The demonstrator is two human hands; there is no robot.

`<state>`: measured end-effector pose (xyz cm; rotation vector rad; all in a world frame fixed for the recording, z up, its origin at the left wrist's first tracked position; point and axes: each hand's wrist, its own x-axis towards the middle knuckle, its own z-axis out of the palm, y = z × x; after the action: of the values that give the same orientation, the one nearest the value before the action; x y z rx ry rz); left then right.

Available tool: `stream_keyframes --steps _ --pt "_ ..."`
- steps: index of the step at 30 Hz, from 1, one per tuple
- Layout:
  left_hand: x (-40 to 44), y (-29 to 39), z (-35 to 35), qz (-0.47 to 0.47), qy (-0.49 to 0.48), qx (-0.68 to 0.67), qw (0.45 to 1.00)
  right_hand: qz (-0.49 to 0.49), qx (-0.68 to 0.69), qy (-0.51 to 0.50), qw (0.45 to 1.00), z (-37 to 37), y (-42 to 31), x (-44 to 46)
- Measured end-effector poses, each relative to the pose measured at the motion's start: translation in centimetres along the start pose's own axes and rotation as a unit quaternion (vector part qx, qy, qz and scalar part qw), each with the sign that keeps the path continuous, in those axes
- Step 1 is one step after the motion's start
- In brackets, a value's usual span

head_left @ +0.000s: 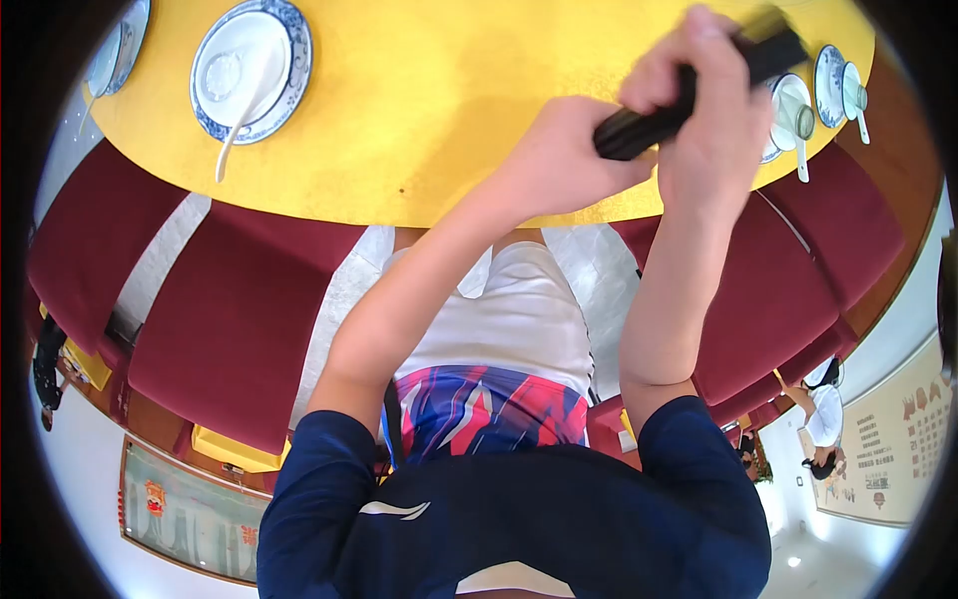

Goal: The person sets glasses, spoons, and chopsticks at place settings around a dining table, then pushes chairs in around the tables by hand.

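Observation:
Both my hands are raised over the yellow tablecloth at the right. My right hand [714,125] is wrapped round a bundle of what look like black chopsticks [639,130], held at a slant and blurred at its upper end. At the bundle's lower end, my left hand [569,160] is closed against it, with its fingers partly hidden. Just beyond my right hand are a bowl [788,95], a glass [803,122] and a white spoon [801,160], partly covered by the hand.
A blue-rimmed plate [296,100] with a bowl and spoon [239,125] stands left on the yellow table [399,120]. More settings, including a plate [828,90], line the edges. Maroon chairs [230,309] flank me. People [823,409] are in the background.

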<state>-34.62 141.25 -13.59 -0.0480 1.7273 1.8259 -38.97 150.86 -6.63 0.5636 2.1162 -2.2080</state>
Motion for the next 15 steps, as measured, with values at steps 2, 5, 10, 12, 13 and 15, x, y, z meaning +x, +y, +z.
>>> stream_keyframes --steps 2,5,10,12,13,15 --pt "-0.9 -0.8 -0.4 -0.057 -0.034 -0.090 0.994 0.037 -0.023 -0.050 0.998 -1.0 1.1 0.0" --pt "-2.2 -1.2 -1.2 -0.130 -0.061 -0.228 0.963 0.098 -0.075 -0.117 0.985 -2.5 2.9 -1.7" --pt "-3.8 -3.5 -2.5 -0.195 -0.074 -0.315 0.926 0.163 -0.057 -0.158 0.972 -4.0 6.8 -4.7" --pt "-4.2 -3.8 -2.7 -0.197 -0.094 -0.282 0.934 0.211 -0.060 -0.166 0.962 -4.4 6.7 -4.5" --pt "-4.3 -3.6 -2.9 -0.216 -0.107 -0.292 0.926 0.253 -0.066 -0.175 0.949 -4.5 6.7 -4.3" --pt "-4.3 -2.8 -3.0 -0.236 -0.122 -0.301 0.916 0.233 -0.048 -0.172 0.956 -4.5 7.7 -4.1"
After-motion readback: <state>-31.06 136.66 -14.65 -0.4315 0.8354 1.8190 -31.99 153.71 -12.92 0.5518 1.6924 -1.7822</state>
